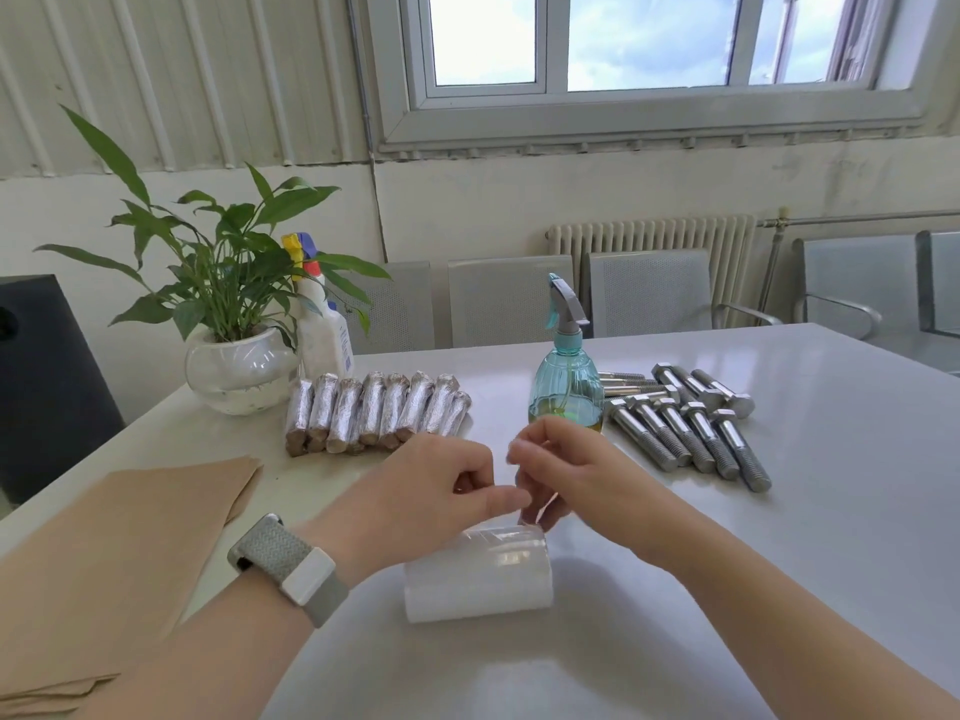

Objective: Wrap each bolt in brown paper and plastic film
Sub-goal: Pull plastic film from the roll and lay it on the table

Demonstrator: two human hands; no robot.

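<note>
Surface: white table [779,511] under a window carried everything.
Film roll: plastic film roll [478,574] lay on its side, glossy and clear, just before both hands.
Left hand: left hand [436,491] had fingers curled, apparently pinching the film edge.
Right hand: right hand [566,475] pinched there too, probably to peel it free.
Bolts: bare steel bolts [691,428] waited right; wrapped bolts [374,413] stood in a row on the left.
Paper: brown paper sheets [130,553] lay stacked near left.

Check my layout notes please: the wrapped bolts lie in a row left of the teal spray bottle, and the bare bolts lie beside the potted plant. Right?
Not quite. The head view shows the bare bolts lying right of the teal spray bottle, not beside the potted plant. The wrapped bolts do lie in a row left of the bottle.
</note>
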